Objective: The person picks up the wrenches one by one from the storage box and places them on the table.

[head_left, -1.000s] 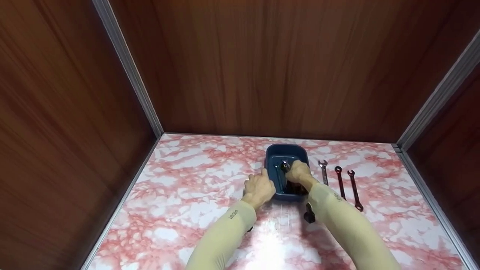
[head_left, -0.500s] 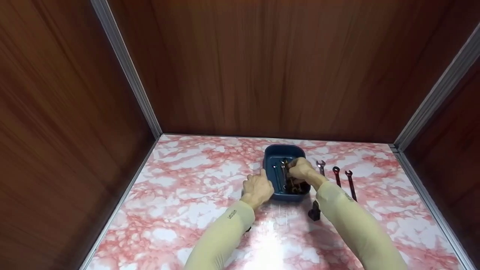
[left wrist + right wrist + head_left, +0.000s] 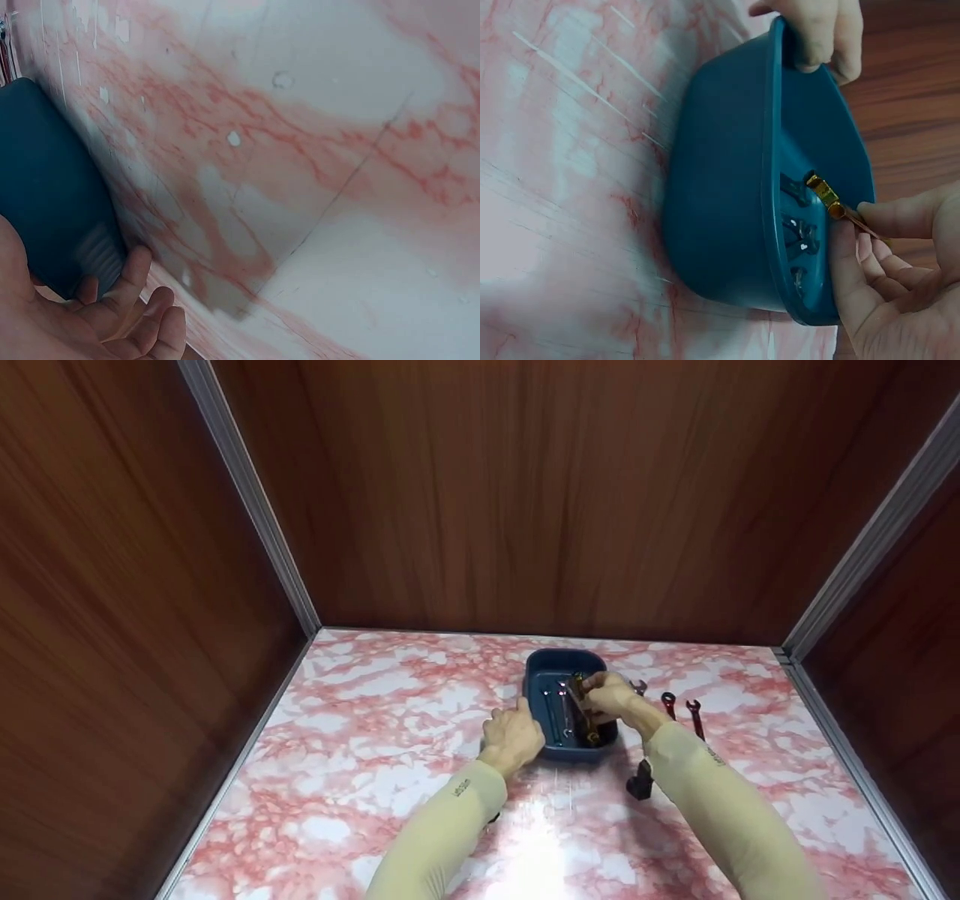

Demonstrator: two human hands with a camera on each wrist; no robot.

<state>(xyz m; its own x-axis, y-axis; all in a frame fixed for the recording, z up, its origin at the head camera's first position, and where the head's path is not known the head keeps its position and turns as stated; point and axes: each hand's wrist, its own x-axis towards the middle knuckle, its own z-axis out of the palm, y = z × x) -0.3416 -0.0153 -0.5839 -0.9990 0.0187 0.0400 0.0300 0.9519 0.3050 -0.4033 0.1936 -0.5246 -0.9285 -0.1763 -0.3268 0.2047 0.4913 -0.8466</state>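
A deep blue plastic bin point(image 3: 564, 653) stands on the marbled table. My left hand point(image 3: 512, 737) holds its left side; in the right wrist view the left fingers point(image 3: 814, 37) hook over the rim. Over the bin's right half, my right hand point(image 3: 609, 695) pinches a gold wrench point(image 3: 825, 193) between thumb and fingertips. The wrench is tilted, one end toward the bin floor, its other end partly behind the fingers. Left of it in the bin lie a silver wrench point(image 3: 565, 711) and a darker wrench point(image 3: 552, 718), side by side.
To the right of the bin, partly behind the right arm, lie a silver wrench point(image 3: 638, 687) and two dark reddish wrenches, one ring-ended point(image 3: 668, 702) and one open-ended point(image 3: 694, 709). Brown wood-grain panels point(image 3: 480, 510) wall the table at back and sides.
The right hand has shifted slightly right. A silver wrench has come into view inside the bin beside the darker one, and the gold wrench now shows in the right fingers. The left hand stays put.
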